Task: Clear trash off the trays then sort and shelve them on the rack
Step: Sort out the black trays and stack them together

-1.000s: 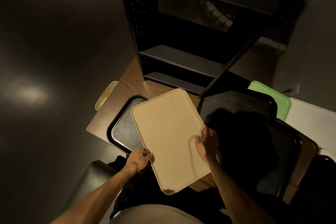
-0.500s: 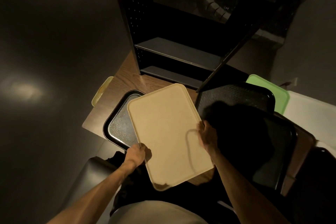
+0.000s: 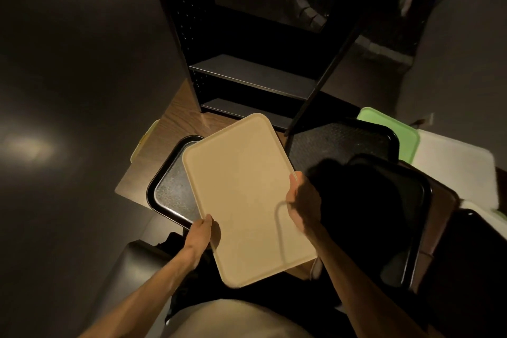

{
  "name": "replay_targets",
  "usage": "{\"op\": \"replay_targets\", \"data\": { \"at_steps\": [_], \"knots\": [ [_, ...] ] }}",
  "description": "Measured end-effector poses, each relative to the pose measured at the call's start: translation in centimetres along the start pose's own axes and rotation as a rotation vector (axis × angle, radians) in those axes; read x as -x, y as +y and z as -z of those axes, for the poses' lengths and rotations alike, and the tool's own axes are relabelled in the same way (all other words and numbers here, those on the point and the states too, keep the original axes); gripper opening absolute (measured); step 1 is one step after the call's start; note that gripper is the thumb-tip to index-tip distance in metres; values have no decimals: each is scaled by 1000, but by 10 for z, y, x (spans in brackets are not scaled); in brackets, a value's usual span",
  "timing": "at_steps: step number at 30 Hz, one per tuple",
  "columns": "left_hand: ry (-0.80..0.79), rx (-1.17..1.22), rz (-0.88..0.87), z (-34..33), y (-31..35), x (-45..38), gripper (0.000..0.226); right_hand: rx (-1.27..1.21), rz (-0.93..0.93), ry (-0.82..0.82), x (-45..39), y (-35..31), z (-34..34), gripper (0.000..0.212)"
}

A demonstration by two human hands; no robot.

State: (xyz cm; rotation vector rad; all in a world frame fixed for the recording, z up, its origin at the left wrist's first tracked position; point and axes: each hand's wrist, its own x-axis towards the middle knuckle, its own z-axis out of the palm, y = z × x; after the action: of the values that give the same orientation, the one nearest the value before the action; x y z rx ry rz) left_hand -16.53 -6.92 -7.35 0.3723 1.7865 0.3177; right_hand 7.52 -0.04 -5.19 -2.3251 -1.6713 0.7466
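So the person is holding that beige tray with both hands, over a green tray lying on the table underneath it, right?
Not quite. Both the left hand and right hand do hold the beige tray, but the head view shows the tray beneath it is a black tray. The green tray lies farther right.

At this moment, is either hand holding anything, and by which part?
Both hold the beige tray: the left hand grips its left long edge near the close corner, the right hand grips its right long edge.
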Motion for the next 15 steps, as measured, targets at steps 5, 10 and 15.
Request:
{"op": "replay_targets", "data": {
  "at_steps": [5, 10, 15],
  "knots": [
    [-203, 350, 9, 14, -11, 7, 39, -171, -60, 96, 7, 7, -1, 47],
    [-288, 560, 7, 25, -19, 12, 48, -272, -79, 87, 22, 3, -10, 49],
    [-365, 585, -3, 59, -10, 20, 55, -490, -134, -38, 36, -13, -25, 36]
  ]
}}
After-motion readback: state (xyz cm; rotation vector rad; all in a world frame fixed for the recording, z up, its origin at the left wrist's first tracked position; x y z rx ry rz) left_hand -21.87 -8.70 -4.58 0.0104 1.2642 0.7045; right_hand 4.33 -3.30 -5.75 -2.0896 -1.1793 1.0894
